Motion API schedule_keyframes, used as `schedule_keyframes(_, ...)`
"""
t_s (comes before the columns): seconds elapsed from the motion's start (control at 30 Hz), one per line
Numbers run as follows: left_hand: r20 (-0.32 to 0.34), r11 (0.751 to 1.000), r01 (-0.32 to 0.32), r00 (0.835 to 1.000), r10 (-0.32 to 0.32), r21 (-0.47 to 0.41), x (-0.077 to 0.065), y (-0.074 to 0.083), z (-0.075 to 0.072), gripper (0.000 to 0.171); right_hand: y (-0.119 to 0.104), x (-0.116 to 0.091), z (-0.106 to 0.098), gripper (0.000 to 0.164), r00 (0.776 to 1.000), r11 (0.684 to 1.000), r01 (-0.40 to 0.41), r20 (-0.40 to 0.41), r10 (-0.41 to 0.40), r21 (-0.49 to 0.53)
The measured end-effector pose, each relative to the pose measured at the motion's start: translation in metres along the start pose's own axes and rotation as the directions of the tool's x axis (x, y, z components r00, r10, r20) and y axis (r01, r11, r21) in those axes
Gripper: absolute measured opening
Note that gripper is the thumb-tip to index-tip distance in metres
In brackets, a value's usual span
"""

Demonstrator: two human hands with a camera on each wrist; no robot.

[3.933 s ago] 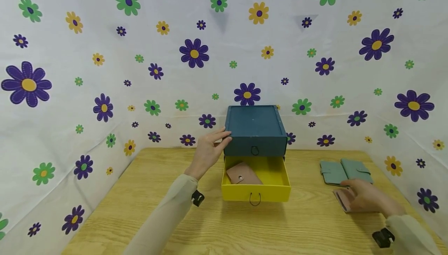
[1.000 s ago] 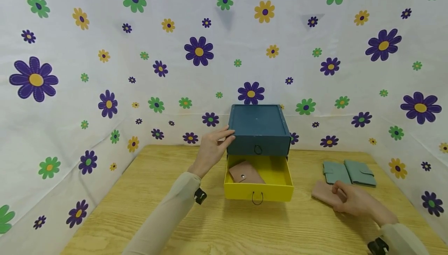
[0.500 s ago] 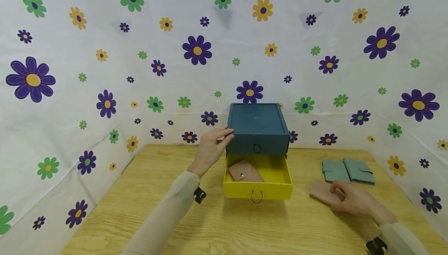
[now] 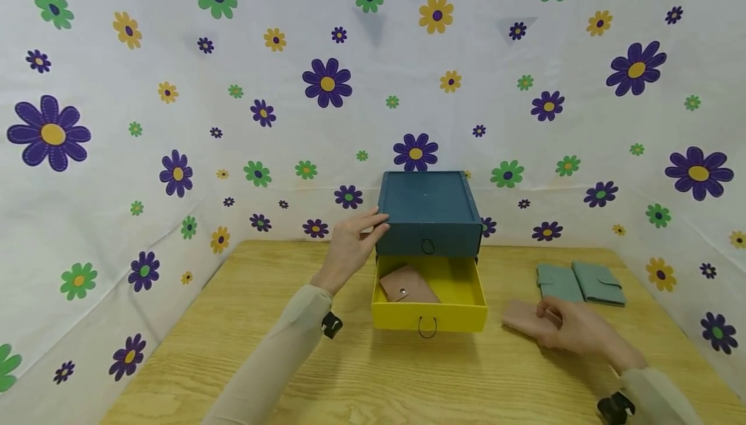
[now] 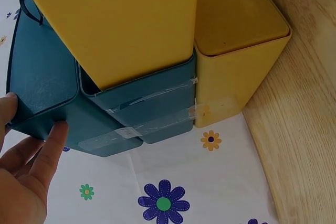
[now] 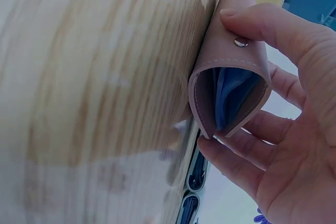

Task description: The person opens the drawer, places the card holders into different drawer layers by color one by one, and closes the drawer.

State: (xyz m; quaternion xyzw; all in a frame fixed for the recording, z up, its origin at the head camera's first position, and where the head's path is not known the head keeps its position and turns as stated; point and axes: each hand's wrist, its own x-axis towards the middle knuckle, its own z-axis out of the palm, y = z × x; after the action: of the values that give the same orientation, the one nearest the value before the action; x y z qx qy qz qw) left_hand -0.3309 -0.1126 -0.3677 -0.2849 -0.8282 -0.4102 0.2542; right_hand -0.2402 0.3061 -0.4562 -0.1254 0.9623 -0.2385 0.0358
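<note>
My right hand [image 4: 583, 331] pinches a pink snap-button card wallet [image 4: 520, 318] low over the table, right of the drawers. In the right wrist view the wallet [image 6: 226, 56] bows open at its end, showing bluish sleeves inside; my thumb lies by a snap and the fingers are underneath. Fingers of my left hand [image 4: 346, 250] rest against the front left corner of the blue top drawer box [image 4: 428, 195]. Below it a yellow drawer [image 4: 402, 318] is pulled out. Another pink wallet [image 4: 410, 284] lies in its left part, snap upward.
Two green wallets [image 4: 559, 282] lie side by side at the table's right, behind my right hand. In the left wrist view a yellow bottom box [image 5: 236, 72] supports the stack, and clear tape [image 5: 152, 98] crosses its side. A flowered sheet hangs behind the wooden table [image 4: 280, 347].
My right hand has carried the pink wallet leftward from in front of the green wallets toward the yellow drawer. My left hand keeps its place on the blue box.
</note>
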Motion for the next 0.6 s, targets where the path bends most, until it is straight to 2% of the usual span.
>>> schedule_keyframes(0.17, 0.009, 1.0, 0.009, 1.0, -0.009, 0.001, 0.0, 0.0, 0.0, 0.03, 0.004, -0.001, -0.004, 0.041, 1.0, 0.999, -0.007, -0.003, 0.007, 0.032)
schedule_keyframes(0.37, 0.005, 1.0, -0.004, 1.0, 0.004, -0.015, 0.0, 0.001, 0.0, 0.029, 0.004, -0.004, -0.007, 0.041, 0.993, 0.998, 0.044, -0.11, -0.04, 0.034)
schedule_keyframes(0.6, 0.018, 1.0, 0.014, 1.0, -0.013, -0.02, 0.0, 0.002, -0.001, 0.029, -0.007, -0.001, -0.014, 0.043, 0.973, 0.998, 0.05, -0.225, -0.041, 0.034)
